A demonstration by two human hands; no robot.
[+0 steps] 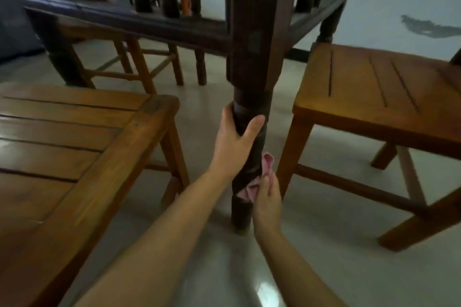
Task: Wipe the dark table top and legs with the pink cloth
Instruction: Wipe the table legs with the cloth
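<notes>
A dark wooden table leg (pixel 252 45) runs down the middle of the head view to the pale floor. My left hand (pixel 235 134) is wrapped around the turned part of the leg, thumb on the right side. Lower down, my right hand (pixel 268 197) presses the bunched pink cloth (pixel 259 177) against the right side of the same leg, a little above its foot. The dark lower rail (pixel 124 17) of the table stretches off to the left. The table top is out of view.
A light wooden chair seat (pixel 62 147) stands close on the left and another chair (pixel 374 97) close on the right, with the leg in the gap between them. A third chair's legs (pixel 149 67) show behind. Glossy floor (pixel 324 244) lies below.
</notes>
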